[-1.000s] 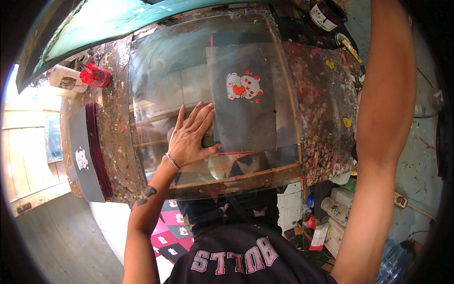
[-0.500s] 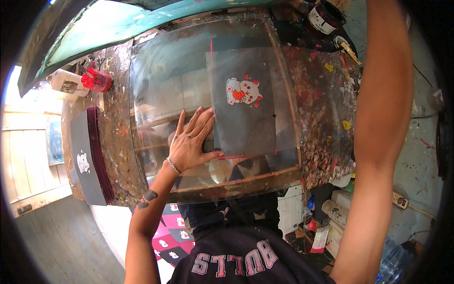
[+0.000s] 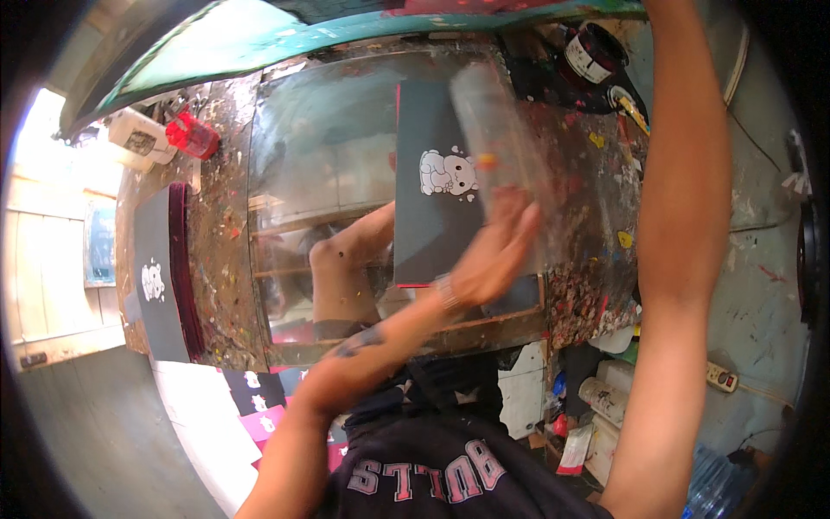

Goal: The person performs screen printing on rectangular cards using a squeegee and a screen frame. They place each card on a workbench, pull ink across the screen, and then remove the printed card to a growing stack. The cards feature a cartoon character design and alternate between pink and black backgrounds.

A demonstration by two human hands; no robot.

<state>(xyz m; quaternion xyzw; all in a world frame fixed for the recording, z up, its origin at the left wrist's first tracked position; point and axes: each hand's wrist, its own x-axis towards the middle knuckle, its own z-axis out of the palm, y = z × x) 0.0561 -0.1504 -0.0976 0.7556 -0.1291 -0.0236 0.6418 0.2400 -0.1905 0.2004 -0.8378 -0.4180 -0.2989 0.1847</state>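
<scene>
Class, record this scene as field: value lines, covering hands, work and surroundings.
Left hand: at a clear, flexible plastic sheet; contact and grip blurred
Right hand: out of view; bare right forearm extends to top edge
Work surface: dark grey rectangular card with white cartoon-animal print
Far left: stack of flat dark grey cards with magenta edges
Upper left: translucent red plastic container
Upper right: round dark tub

Surface (image 3: 225, 285) brown, worn, crusted with dried paint, reddish specks thickest toward four o'clock; yellow flecks (image 3: 624, 240) around three o'clock
Clear shiny pane (image 3: 316, 112) across middle, full of reflections
On pane, just off centre toward three o'clock: dark grey sheet (image 3: 424, 246), white animal print, red line along nine o'clock edge
Nine o'clock: sheet stack (image 3: 162, 294), dark top
Ten o'clock: red container (image 3: 192, 138) beside white bottle (image 3: 138, 134)
Two o'clock: dark can (image 3: 594, 54)
</scene>
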